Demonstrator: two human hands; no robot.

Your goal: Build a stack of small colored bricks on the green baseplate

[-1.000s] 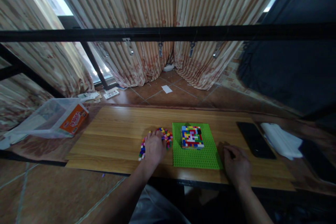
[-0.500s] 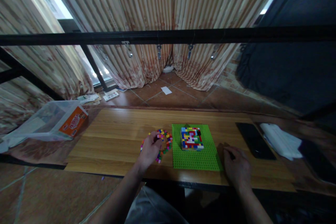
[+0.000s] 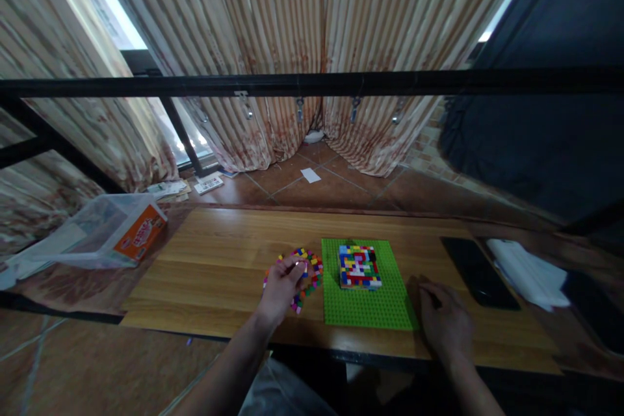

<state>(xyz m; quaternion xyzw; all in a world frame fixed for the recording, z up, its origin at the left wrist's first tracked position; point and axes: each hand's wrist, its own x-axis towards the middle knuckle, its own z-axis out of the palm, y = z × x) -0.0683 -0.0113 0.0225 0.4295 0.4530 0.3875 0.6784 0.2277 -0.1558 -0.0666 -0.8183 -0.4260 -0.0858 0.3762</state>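
Striped curtains [image 3: 263,32] fill the upper frame. Below them, the wood-grained tabletop [image 3: 229,240] spans the lower middle, and a dark cloth [image 3: 546,149] hangs at upper right. A black rail [image 3: 419,83] crosses the full width in front of the curtains. At left of the frame stands a translucent bin [image 3: 100,250] bearing an orange label [image 3: 142,234], apart from the loose bricks. The green baseplate [image 3: 365,309] lies flat on the tabletop, right of the frame's centre. The right hand [image 3: 446,324], at lower right, rests just beside the baseplate's right edge; its grip is loosely curled, and whether it encloses anything cannot be told. The left hand [image 3: 280,287], at lower centre, is over the left part of the loose bricks [image 3: 316,268], which lie scattered in many colours just left of the baseplate. Farther right lies a flat black device [image 3: 480,273], near a white object [image 3: 526,276] at the right of the frame. On the upper middle of the baseplate sits a square multicoloured brick block [image 3: 359,266]. Smallest is a pale brick [image 3: 302,264], partly hidden and blurred, at the left hand's fingertips: the grip is narrow, thumb and forefinger pinched on it.
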